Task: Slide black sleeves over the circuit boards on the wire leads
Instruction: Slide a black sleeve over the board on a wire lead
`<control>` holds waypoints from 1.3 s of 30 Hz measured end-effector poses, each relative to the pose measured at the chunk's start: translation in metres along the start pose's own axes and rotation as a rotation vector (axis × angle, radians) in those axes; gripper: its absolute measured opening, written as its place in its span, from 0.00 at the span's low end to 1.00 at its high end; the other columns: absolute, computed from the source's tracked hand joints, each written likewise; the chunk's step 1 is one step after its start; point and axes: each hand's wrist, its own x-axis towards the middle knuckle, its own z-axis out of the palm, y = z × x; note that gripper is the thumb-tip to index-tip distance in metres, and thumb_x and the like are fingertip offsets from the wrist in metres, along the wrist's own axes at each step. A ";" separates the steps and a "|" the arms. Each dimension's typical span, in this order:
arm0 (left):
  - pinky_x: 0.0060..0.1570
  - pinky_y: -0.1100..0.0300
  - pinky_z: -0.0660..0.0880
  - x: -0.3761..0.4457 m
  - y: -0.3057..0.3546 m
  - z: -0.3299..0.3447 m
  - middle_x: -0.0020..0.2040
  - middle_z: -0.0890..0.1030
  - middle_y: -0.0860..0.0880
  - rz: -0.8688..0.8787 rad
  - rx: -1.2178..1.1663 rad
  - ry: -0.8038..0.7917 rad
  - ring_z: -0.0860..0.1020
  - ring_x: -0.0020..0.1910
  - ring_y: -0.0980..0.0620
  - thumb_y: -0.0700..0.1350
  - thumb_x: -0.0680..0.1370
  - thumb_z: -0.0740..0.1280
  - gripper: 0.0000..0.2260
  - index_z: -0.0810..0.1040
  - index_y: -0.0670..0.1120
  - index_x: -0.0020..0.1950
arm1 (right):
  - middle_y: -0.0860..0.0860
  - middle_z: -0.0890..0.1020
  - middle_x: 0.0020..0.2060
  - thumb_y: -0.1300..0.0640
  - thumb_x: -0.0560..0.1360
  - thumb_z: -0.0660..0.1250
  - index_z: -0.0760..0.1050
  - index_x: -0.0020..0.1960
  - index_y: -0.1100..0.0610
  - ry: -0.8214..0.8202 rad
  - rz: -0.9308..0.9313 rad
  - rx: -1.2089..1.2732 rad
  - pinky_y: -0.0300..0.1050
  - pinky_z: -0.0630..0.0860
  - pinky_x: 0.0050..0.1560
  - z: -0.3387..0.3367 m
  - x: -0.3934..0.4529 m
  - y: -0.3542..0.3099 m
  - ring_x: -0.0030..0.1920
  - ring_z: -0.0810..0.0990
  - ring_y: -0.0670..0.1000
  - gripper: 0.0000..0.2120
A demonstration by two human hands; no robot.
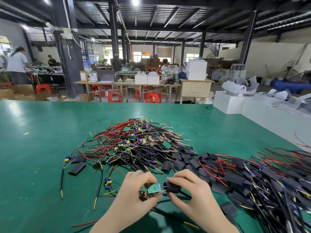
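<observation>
Low over the green worktop (42,148), the left hand (134,194) pinches a small circuit board (154,188) to steady it, while the right hand (190,190) pinches a black sleeve (173,187) just beside its end, mouth lined up, probably to slide over it.

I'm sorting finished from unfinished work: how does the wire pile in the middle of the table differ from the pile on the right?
The middle pile shows bare green circuit boards among its wires; in the right pile black sleeves cover the boards. The middle pile is heaped into a mound; the right pile spreads out flatter, running off the picture's edge. The middle pile lies beyond the hands; the right pile lies beside the right hand. Both hold red, black and yellow-tipped leads on the green table.
</observation>
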 end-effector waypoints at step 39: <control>0.51 0.62 0.66 -0.001 -0.003 0.007 0.45 0.71 0.60 0.086 0.191 -0.061 0.69 0.46 0.60 0.55 0.80 0.57 0.09 0.74 0.53 0.51 | 0.45 0.81 0.45 0.59 0.65 0.73 0.81 0.52 0.54 0.031 0.082 0.010 0.42 0.77 0.49 0.000 0.003 -0.008 0.45 0.79 0.44 0.15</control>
